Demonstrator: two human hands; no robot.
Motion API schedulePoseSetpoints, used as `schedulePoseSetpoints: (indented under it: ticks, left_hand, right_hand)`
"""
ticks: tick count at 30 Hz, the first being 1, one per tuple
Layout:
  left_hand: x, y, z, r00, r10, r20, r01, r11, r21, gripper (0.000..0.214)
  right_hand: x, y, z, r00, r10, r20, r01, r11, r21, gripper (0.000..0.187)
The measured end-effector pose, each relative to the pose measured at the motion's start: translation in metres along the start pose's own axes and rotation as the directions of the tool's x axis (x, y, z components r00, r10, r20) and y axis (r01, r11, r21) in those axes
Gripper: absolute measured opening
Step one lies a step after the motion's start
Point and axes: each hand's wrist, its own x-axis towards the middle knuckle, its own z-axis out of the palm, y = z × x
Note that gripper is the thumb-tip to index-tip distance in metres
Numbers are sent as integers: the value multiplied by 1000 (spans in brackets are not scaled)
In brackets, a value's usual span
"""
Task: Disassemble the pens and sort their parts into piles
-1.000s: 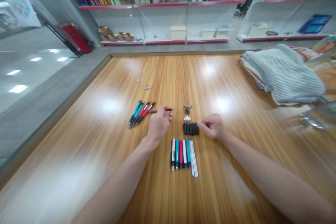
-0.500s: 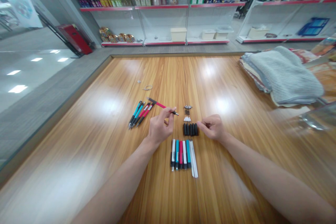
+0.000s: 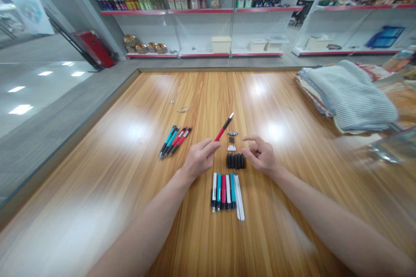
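A red pen with a black grip and a pale tip slants up and to the right, its lower end pinched in my left hand. My right hand has index finger and thumb apart with nothing visible between them. It hovers right of a column of small parts: silver cone tips, small dark pieces that look like springs, white plugs and black grip sleeves. Below these lie several pen barrels in white, teal and red, beside thin white refills.
To the left, several whole pens lie side by side. A thin wire loop and a small round piece are farther back on the wooden table. Folded cloths are stacked at the right; stocked shelves stand behind.
In my left hand the red pen has swung round, its black grip end now pointing up and to the right. My right hand's index finger has stretched out and away from the thumb.
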Motion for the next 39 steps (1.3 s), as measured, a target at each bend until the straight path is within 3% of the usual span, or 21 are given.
schedulePoseSetpoints:
  ticks: [3, 7, 11, 21, 30, 39]
  left_hand:
    - [-1, -6, 1, 993, 5, 115, -7, 1000, 19, 30]
    - [-1, -11, 2, 988, -66, 143, 70, 997, -20, 37]
    - [2, -11, -2, 981, 14, 192, -8, 999, -34, 24]
    - [3, -14, -4, 988, -3, 157, 8, 1000, -28, 28]
    - [5, -11, -4, 991, -119, 53, 123, 988, -88, 14]
    - [5, -15, -4, 998, -50, 47, 55, 992, -116, 13]
  right_hand:
    - [1, -1, -1, 999, 39, 13, -40, 998, 39, 43]
    - [1, 1, -1, 1000, 26, -6, -25, 999, 41, 32]
    - [2, 2, 0, 999, 44, -18, -44, 999, -26, 18]
    - [1, 0, -5, 990, 15, 142, -8, 999, -52, 31]
    - [4, 4, -2, 996, 37, 83, -25, 990, -139, 43]
    - [5, 5, -3, 995, 78, 65, -70, 991, -117, 43]
